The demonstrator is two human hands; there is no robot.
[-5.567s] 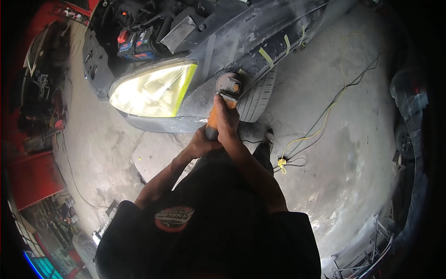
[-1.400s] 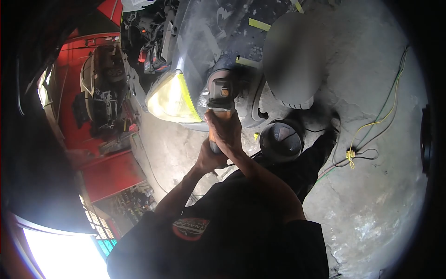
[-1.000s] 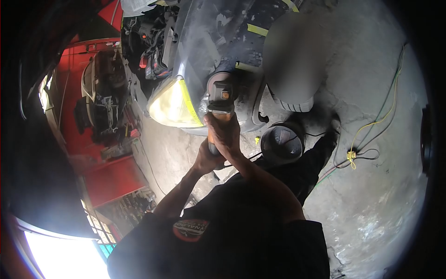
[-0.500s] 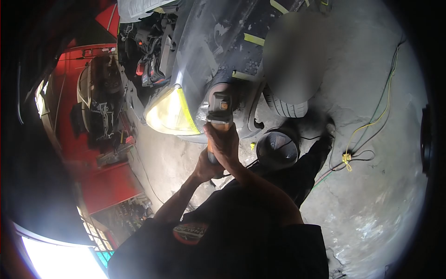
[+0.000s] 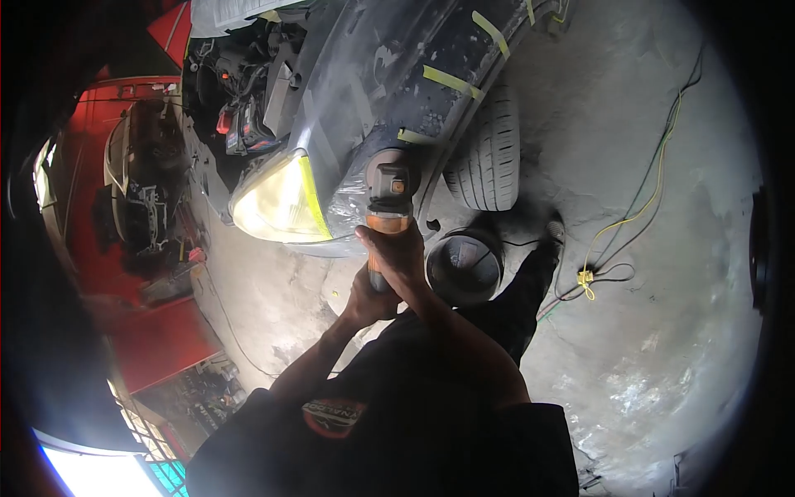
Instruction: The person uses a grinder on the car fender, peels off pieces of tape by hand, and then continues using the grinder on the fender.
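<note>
An orange-and-grey angle grinder (image 5: 389,192) is gripped in both hands, its head toward the car. My right hand (image 5: 397,258) wraps around the grinder's orange body just behind the head. Behind and below it, my left hand (image 5: 373,300) closes around the rear of the handle. The round disc at the front lies against or very near the scuffed dark fender (image 5: 364,124); contact is hard to make out. Left of the grinder sits the headlight (image 5: 277,203), edged with yellow tape (image 5: 313,197).
A bucket (image 5: 465,265) stands by my leg, near the front tire (image 5: 489,157). Tape strips (image 5: 451,80) mark the fender. Cords with a yellow connector (image 5: 585,278) cross the concrete floor (image 5: 654,331). The engine bay (image 5: 248,91) is exposed at left, beyond it a red area (image 5: 166,340).
The car, bucket and cords have shifted left in view, while the grinder stays near the middle, now farther right of the headlight. A blurred grey patch over the tire is gone. Both hands keep their grip.
</note>
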